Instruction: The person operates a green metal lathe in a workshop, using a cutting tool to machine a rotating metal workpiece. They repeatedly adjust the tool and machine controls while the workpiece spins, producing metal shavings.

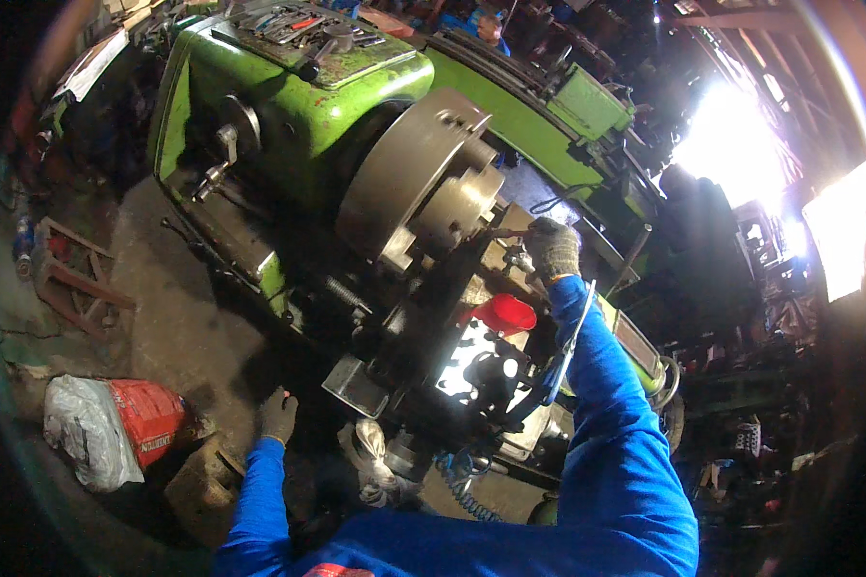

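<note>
My right hand, in a grey knit glove, reaches over the green lathe and is closed around a thin brownish stick-like tool. The tool's far end comes close to the round metal workpiece, and whether it touches I cannot tell. Large steel jaws of the lathe chuck hold that workpiece. Below my right hand, a red cup stands on the carriage beside a brightly lit plate. My left hand, also gloved, hangs low at the left, apart from the machine, fingers loosely extended and holding nothing visible.
Wrenches and other hand tools lie on the green headstock, with a crank handle on its front. On the floor at left are a red and white sack and a rusty metal frame. A coiled blue hose hangs near my body.
</note>
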### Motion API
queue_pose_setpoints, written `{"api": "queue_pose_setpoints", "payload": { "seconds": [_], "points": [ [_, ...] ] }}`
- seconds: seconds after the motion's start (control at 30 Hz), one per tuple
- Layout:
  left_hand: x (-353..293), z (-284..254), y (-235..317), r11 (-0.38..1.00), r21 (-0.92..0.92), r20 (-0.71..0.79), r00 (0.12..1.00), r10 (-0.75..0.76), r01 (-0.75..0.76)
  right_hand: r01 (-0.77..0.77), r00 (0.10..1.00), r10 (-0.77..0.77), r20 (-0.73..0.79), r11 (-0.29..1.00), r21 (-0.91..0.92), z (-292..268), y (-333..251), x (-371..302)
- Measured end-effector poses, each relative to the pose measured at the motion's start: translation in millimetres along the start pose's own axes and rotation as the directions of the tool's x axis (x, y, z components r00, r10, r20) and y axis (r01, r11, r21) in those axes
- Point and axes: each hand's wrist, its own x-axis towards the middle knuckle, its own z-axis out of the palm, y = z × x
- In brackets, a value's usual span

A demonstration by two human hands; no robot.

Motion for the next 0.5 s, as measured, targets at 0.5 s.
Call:
{"api": "queue_pose_setpoints", "payload": {
  "seconds": [0.5],
  "points": [
    [-8.7,6.6,-15.1,0.995,0.096,0.018,0.999,-0.027,0.025,-0.007,0.995,0.012,0.1,0.999,-0.053,-3.0,-5.6,7.5]
  ]
}}
